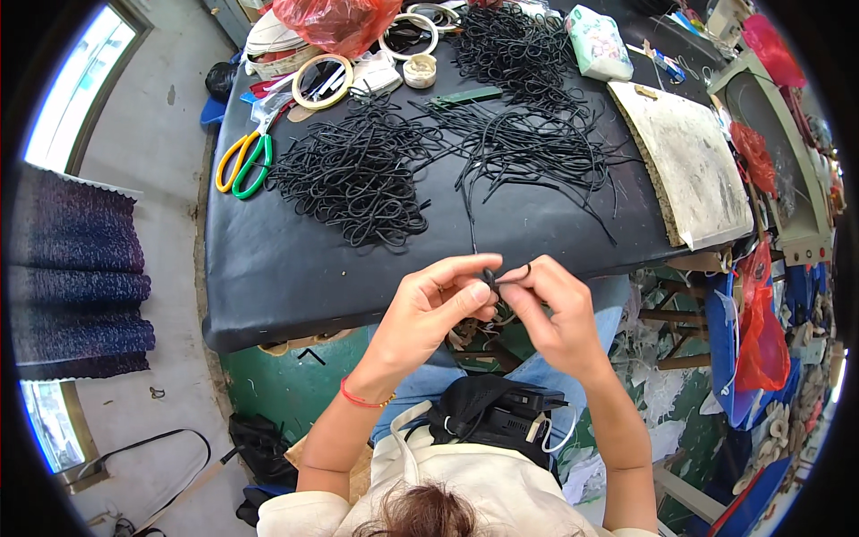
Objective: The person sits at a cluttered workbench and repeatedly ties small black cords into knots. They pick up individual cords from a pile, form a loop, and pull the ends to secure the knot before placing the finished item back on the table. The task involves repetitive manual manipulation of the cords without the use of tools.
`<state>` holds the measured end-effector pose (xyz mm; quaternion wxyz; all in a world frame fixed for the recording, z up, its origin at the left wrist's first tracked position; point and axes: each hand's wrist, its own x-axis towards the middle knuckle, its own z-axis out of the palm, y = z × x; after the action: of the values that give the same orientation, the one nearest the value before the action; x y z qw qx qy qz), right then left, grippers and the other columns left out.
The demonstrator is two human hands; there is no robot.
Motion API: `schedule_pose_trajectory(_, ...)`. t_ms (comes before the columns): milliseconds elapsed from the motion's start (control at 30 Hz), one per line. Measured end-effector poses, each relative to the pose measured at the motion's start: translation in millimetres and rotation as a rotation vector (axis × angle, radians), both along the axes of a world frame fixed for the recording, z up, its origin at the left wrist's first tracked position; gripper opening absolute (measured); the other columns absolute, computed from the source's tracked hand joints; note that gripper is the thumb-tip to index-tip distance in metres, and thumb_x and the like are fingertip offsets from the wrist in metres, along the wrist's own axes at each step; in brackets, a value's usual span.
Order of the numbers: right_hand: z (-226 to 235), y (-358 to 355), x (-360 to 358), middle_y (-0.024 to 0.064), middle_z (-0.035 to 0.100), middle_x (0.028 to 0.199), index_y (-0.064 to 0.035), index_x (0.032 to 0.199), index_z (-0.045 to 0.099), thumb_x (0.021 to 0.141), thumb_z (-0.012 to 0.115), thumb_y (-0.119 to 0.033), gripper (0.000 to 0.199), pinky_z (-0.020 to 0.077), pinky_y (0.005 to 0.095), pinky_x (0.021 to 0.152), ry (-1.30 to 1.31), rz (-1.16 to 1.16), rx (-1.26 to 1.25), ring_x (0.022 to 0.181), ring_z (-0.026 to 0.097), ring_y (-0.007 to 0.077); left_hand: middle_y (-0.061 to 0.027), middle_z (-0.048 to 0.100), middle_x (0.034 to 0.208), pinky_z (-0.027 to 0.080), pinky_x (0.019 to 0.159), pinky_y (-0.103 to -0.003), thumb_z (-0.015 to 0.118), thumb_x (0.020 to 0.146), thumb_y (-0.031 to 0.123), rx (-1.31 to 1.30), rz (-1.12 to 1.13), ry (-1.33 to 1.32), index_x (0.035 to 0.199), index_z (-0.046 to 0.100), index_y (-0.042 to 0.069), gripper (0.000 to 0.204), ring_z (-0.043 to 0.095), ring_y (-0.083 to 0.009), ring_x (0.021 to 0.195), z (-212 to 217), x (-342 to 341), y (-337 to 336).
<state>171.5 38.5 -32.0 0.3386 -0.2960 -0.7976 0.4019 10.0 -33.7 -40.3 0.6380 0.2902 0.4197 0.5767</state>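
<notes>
A black cord (489, 277) is pinched between my two hands at the near edge of the table, with one end trailing up toward the pile behind. My left hand (438, 300), with a red string bracelet at its wrist, is closed on it by thumb and fingers. Thumb and forefinger of my right hand (553, 313) grip it from the other side; a small loop shows there. Beyond my hands lies a spread of straight black cords (537, 157). Left of them is a heap of looped black cords (358, 170). The exact shape between my fingertips is too small to tell.
Scissors (246, 161) with yellow and green handles lie at the table's left. Tape rolls (322, 80), a red plastic bag (335, 22) and another black cord heap (510, 49) stand behind. A worn board (684, 161) and a tissue pack (598, 43) are at the right.
</notes>
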Motion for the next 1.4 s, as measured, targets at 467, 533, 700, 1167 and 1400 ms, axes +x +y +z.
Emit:
schedule_pose_trajectory(467, 3.1, -19.9, -4.5, 0.0034, 0.063, 0.078, 0.0018, 0.092, 0.06, 0.085, 0.059, -0.007, 0.011, 0.0451, 0.0185, 0.061, 0.211, -0.065, -0.65, 0.07, 0.057, 0.0046, -0.0077, 0.063, 0.088, 0.05, 0.074, -0.023, 0.06, 0.085, 0.004, 0.036, 0.302, 0.116, 0.1, 0.059, -0.002, 0.016, 0.06, -0.0104, 0.078, -10.2, 17.4, -1.6)
schedule_pose_trajectory(533, -3.0, -23.0, -9.6, 0.0021, 0.062, 0.073, 0.0016, 0.087, 0.059, 0.084, 0.062, -0.007, 0.01, 0.0439, 0.0177, 0.057, 0.217, -0.168, -0.592, 0.065, 0.056, 0.0039, -0.0069, 0.063, 0.089, 0.049, 0.073, -0.022, 0.061, 0.084, 0.003, 0.053, 0.357, 0.097, 0.099, 0.059, -0.002, 0.016, 0.059, -0.0088, 0.08, -11.3, 25.1, -2.2)
schedule_pose_trajectory(700, -1.7, -25.6, -17.3, -0.0005, 0.059, 0.066, 0.0001, 0.084, 0.058, 0.081, 0.067, -0.015, 0.018, 0.0401, 0.0182, 0.048, 0.204, -0.265, -0.541, 0.055, 0.051, 0.0037, -0.0069, 0.062, 0.091, 0.048, 0.073, -0.021, 0.062, 0.083, 0.002, 0.04, 0.383, 0.07, 0.098, 0.059, -0.003, 0.016, 0.058, -0.0082, 0.082, -16.7, 31.2, -5.7)
schedule_pose_trajectory(1167, -7.1, -11.4, -10.1, -0.0035, 0.054, 0.073, -0.0025, 0.084, 0.059, 0.086, 0.061, -0.013, 0.011, 0.0393, 0.0183, 0.058, 0.282, -0.135, -0.768, 0.065, 0.048, 0.0016, -0.0098, 0.067, 0.082, 0.05, 0.066, -0.024, 0.065, 0.079, 0.005, 0.051, -0.067, 0.611, 0.095, 0.064, -0.005, 0.019, 0.061, -0.0101, 0.074, 9.3, 10.9, -5.4)
schedule_pose_trajectory(1400, -5.9, -9.2, -8.4, -0.0052, 0.05, 0.07, -0.0041, 0.084, 0.057, 0.09, 0.056, -0.025, 0.022, 0.0347, 0.0172, 0.055, 0.306, -0.228, -0.833, 0.062, 0.042, 0.0007, -0.0111, 0.065, 0.079, 0.048, 0.059, -0.026, 0.064, 0.081, 0.01, 0.046, -0.047, 0.556, 0.093, 0.064, -0.005, 0.02, 0.06, -0.012, 0.063, 3.8, 11.7, -7.7)
